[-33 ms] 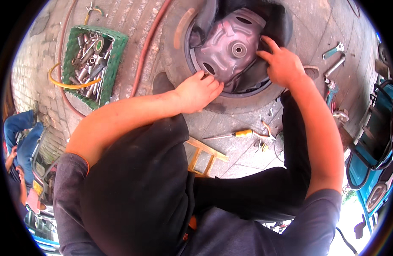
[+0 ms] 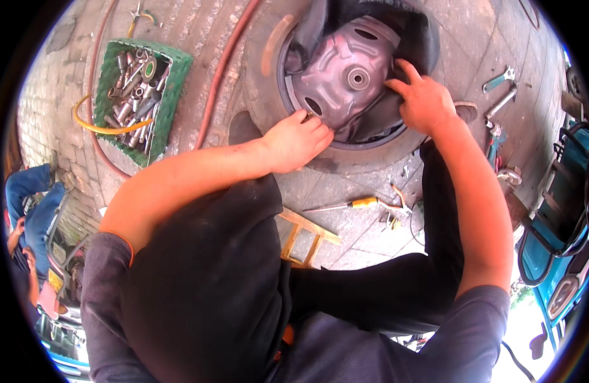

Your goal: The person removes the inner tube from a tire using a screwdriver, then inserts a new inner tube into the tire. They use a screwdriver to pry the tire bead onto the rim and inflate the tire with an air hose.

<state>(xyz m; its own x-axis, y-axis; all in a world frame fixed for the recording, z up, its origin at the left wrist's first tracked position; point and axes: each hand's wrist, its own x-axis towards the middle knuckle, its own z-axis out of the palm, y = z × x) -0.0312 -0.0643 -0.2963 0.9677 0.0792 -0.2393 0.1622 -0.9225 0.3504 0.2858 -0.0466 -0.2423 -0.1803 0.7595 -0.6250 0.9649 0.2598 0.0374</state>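
A tyre (image 2: 257, 80) lies flat on the ground in front of me. Within it sits a grey metal wheel disc (image 2: 329, 73) with a round hub hole and oval slots. Black rubber (image 2: 420, 38), perhaps an inner tube, bulges loosely around the disc's far and right sides. My left hand (image 2: 296, 142) is at the near-left edge of the disc, its fingers curled over the rim; the fingertips are partly hidden. On the right, my right hand (image 2: 425, 102) has its thumb and index finger spread, touching the rubber beside the disc's edge.
At left stands a green basket (image 2: 173, 96) full of sockets and wrenches, near a red hose (image 2: 219, 80). A yellow-handled screwdriver (image 2: 363, 202), pliers (image 2: 400, 203) and a wooden stool (image 2: 310, 231) are nearer. An adjustable wrench (image 2: 499, 79) lies right; a seated person (image 2: 36, 217) is far left.
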